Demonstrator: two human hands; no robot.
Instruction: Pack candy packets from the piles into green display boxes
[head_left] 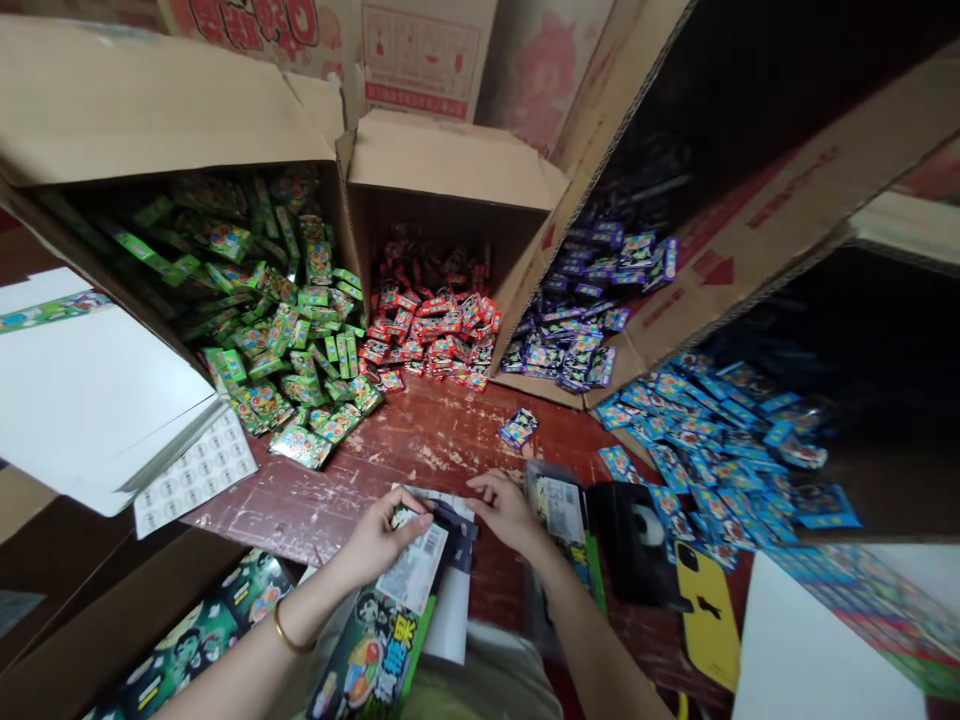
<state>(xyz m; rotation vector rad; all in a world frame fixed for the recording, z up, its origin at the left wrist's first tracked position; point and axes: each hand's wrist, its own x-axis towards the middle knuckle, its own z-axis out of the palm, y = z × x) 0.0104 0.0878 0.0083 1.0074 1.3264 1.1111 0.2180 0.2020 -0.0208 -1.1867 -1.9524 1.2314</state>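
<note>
My left hand (394, 535) is closed on the upper end of a printed candy box (382, 650). This black and green carton has colourful pictures and a white label, and it slants up from my lap. Dark flaps stand out at its far end, with white card beneath. Just right of those flaps is my right hand (506, 510), fingers apart and slightly bent, seemingly holding nothing. Its fingertips are close to the flap edge; whether they touch it I cannot tell. A second candy box (562, 510) in clear plastic lies beside my right wrist.
Tipped cartons spill green packets (277, 330), red packets (435, 325), purple packets (570, 345) and blue packets (705, 430) onto the red table (427, 430). One purple packet (518, 428) lies apart. A sticker sheet (196, 470) is left; a yellow phone (709, 615) and black object (637, 545) are right.
</note>
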